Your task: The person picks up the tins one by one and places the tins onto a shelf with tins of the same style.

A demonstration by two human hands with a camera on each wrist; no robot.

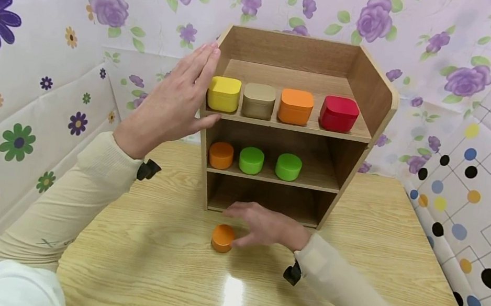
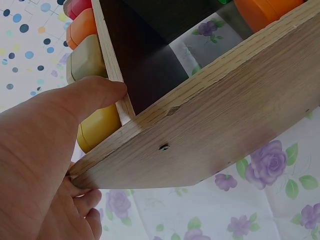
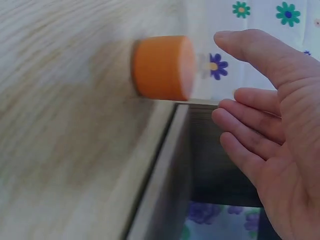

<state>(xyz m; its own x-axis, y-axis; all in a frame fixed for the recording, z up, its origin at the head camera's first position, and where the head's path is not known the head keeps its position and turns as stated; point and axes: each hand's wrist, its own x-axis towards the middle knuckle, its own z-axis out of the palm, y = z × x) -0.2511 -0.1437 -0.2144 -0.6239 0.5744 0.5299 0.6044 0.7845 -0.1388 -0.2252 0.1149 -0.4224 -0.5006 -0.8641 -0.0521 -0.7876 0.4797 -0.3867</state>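
Note:
My left hand [image 1: 178, 90] grips the left side panel of a small wooden shelf [image 2: 220, 105]. Its thumb lies over the front edge of the upper board, while the fingers reach along the outer side. In front of the shelf, an orange round block [image 1: 222, 238] stands on the table. Close beside it hovers my right hand [image 1: 263, 225], fingers spread and slightly bent. The right wrist view shows a gap between that hand [image 3: 265, 110] and the orange round block [image 3: 159, 67].
Rounded-square yellow [image 1: 223, 93], beige [image 1: 259, 100], orange [image 1: 296, 106] and red [image 1: 339, 114] blocks line the upper board. Below stand an orange round block [image 1: 221, 155] and two green round blocks [image 1: 251, 160]. Patterned cloth [image 1: 482, 130] surrounds the wooden table [image 1: 152, 266].

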